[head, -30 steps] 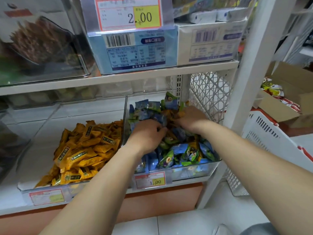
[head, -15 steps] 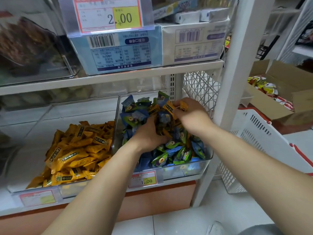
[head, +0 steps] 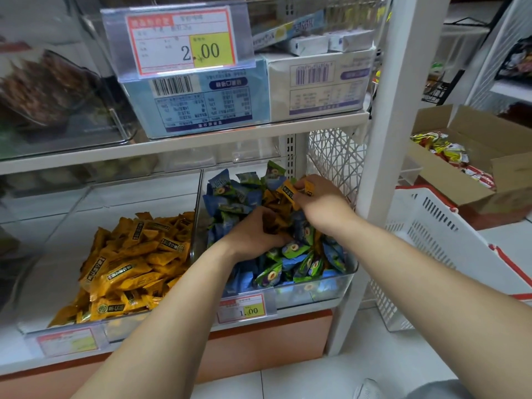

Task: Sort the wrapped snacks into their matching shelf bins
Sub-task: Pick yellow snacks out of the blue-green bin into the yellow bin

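Newly changed: a second before, both hands were buried in the heap; the right hand had since raised yellow packs clear of it.
Right grip: fingers pinched those packs at the back of the blue-green bin.
Left grip: left hand curled into that bin's middle; whether it held anything could not be told.
Pack axis: the top held pack ran slantwise, back-left to front-right.
Surroundings: yellow-pack bin just left of that bin; white basket and cardboard box to its right; pale floor tiles below.

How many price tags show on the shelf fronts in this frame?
3: the 2.00 tag up top, the 1.00 tag below the blue-and-green snacks, and a blurred tag below the yellow snacks. Others may be hidden.
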Tool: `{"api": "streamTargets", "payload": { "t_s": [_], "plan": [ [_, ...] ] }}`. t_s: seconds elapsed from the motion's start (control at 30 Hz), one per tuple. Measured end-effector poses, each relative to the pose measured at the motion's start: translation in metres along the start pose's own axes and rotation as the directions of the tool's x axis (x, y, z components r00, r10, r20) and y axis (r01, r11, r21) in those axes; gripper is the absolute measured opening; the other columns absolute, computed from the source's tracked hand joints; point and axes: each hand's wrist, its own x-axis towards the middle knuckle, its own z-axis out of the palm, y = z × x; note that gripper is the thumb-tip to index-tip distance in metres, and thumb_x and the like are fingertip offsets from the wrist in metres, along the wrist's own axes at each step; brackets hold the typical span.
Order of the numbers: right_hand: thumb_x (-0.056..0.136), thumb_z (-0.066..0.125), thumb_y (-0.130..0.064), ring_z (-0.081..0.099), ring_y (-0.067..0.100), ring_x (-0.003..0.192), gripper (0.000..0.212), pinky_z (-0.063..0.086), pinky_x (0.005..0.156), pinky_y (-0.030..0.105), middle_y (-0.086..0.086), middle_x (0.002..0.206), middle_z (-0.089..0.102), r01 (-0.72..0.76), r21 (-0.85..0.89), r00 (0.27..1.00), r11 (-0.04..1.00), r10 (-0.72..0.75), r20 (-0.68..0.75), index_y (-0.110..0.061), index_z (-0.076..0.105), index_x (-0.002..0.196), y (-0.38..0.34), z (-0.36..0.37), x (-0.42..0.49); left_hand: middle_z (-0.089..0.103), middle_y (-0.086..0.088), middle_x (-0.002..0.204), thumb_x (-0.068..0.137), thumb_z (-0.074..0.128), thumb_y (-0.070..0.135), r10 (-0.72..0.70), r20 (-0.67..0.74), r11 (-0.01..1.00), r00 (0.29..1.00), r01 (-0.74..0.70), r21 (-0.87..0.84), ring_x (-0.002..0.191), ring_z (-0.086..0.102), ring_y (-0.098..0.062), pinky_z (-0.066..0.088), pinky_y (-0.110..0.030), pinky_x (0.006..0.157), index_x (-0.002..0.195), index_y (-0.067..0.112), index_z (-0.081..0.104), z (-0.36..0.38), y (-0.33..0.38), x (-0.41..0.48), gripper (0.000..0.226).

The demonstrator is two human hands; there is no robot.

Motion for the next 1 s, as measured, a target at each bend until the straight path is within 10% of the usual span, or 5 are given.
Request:
{"api": "streamTargets", "payload": {
  "t_s": [0.23, 0.57, 0.83, 1.0],
  "plan": [
    [0.094, 0.058, -0.024, 0.051, 0.006, 0.075, 0.019, 0.033, 0.048, 0.005, -0.005, 0.093, 0.058, 0.024, -0.013, 1.000, 1.000, -0.024, 0.006, -0.019, 0.061, 0.112, 0.002, 0.001, 0.001, 0.054, 0.011, 0.128, 0.086, 0.074, 0.042, 0.051, 0.081, 0.997, 0.995, -0.056, 0.053, 0.120, 0.053, -0.011, 0.041, -0.012, 0.088, 0.141, 0.028, 0.045, 0.003, 0.006, 0.002, 0.063],
    [0.095, 0.057, -0.019, 0.056, 0.008, 0.071, 0.019, 0.036, 0.045, 0.008, 0.000, 0.093, 0.063, 0.021, 0.096, 0.997, 0.995, -0.014, -0.071, -0.016, 0.062, 0.113, -0.002, -0.002, -0.004, 0.019, -0.003, 0.163, 0.063, 0.065, 0.074, -0.042, 0.077, 0.972, 0.996, 0.023, 0.234, 0.148, 0.021, -0.029, 0.024, -0.041, 0.120, 0.156, 0.035, 0.023, 0.015, 0.012, 0.007, 0.109],
    [0.093, 0.059, -0.021, 0.057, 0.014, 0.084, 0.020, 0.035, 0.056, 0.015, 0.000, 0.104, 0.063, 0.010, 0.070, 0.999, 0.997, -0.006, -0.046, -0.019, 0.062, 0.112, -0.003, -0.002, -0.006, 0.057, 0.009, 0.123, 0.073, 0.082, 0.052, -0.012, 0.051, 0.999, 0.999, 0.010, 0.038, 0.119, 0.054, -0.016, 0.045, -0.014, 0.087, 0.124, 0.029, 0.054, 0.018, 0.009, 0.012, 0.062],
    [0.093, 0.059, -0.023, 0.055, 0.010, 0.081, 0.018, 0.034, 0.056, 0.017, -0.002, 0.102, 0.062, 0.023, 0.045, 0.999, 0.999, -0.022, -0.031, -0.023, 0.061, 0.111, -0.003, -0.003, -0.008, 0.063, 0.004, 0.125, 0.075, 0.081, 0.050, -0.007, 0.037, 0.999, 0.999, 0.006, 0.034, 0.112, 0.058, -0.014, 0.046, -0.029, 0.097, 0.123, 0.023, 0.059, 0.017, 0.012, 0.010, 0.059]
  ]
}}
